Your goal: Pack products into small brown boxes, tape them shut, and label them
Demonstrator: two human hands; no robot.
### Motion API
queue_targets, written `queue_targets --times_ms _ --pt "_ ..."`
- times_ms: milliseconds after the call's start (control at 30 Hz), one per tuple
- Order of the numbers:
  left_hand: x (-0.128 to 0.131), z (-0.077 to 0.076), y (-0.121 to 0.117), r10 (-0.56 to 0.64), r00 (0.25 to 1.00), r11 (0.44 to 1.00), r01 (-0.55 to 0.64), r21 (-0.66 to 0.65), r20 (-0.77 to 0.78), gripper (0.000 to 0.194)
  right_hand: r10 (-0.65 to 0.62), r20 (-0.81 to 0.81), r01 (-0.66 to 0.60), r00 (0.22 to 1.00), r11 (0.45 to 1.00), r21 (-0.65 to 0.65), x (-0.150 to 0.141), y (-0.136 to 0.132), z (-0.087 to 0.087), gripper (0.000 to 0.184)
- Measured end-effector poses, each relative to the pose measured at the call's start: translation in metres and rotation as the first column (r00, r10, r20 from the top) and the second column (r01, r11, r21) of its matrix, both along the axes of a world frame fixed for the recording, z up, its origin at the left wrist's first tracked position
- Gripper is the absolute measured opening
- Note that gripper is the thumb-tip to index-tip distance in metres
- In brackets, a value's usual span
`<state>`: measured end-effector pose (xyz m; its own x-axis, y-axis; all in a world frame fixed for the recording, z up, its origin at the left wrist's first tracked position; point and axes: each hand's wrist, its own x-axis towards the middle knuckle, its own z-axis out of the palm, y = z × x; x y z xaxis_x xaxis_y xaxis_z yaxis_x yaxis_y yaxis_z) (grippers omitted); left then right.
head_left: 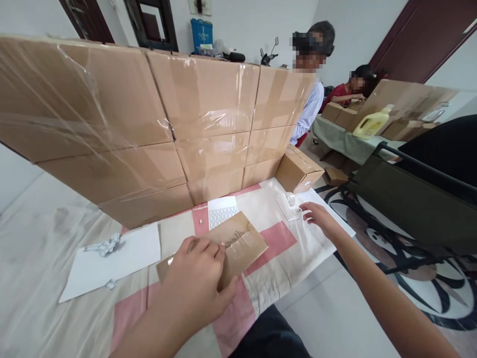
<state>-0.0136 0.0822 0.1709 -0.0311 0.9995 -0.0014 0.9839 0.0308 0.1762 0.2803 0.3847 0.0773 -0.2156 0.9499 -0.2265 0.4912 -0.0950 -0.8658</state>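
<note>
My left hand (197, 281) grips a small flat brown cardboard box (242, 243), fingers over its top and thumb along its near edge. It rests on a pink and white checked cloth (276, 238). My right hand (319, 218) reaches out to the right, fingers spread, its tips touching a small white piece (298, 211) on a white sheet (288, 208). Just beyond that piece stands a small white roll (290, 198). A sheet of small white labels (222, 212) lies behind the box.
A wall of stacked cardboard cartons (149, 124) wrapped in clear film fills the back. One small carton (298, 169) sits at its right end. A white paper (112, 258) with crumpled scraps lies left. Two people sit at a far table with a yellow jug (372, 123). A dark cot frame (410, 194) stands right.
</note>
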Motion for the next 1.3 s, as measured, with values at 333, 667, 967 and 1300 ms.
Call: queue_targets --times_ms 333,667,967,1300 --pt "-0.017 0.004 -0.002 -0.036 0.994 0.996 0.044 -0.078 0.104 0.046 -0.027 0.214 0.073 0.976 0.974 -0.214 -0.043 0.025 0.018 0.024" --pt "-0.001 0.002 -0.011 -0.039 0.999 0.994 0.042 -0.102 0.025 0.06 -0.026 0.314 0.116 0.949 0.956 -0.271 -0.046 0.034 0.02 0.026" --pt "-0.001 -0.001 -0.01 -0.069 0.998 0.997 0.069 -0.038 0.001 0.058 -0.124 0.197 0.177 0.973 0.942 -0.284 -0.048 0.023 0.028 0.038" --pt "-0.002 -0.001 -0.011 -0.091 0.996 0.996 0.091 -0.009 0.009 0.059 -0.249 0.069 0.257 0.966 0.95 -0.178 -0.047 0.005 0.007 0.037"
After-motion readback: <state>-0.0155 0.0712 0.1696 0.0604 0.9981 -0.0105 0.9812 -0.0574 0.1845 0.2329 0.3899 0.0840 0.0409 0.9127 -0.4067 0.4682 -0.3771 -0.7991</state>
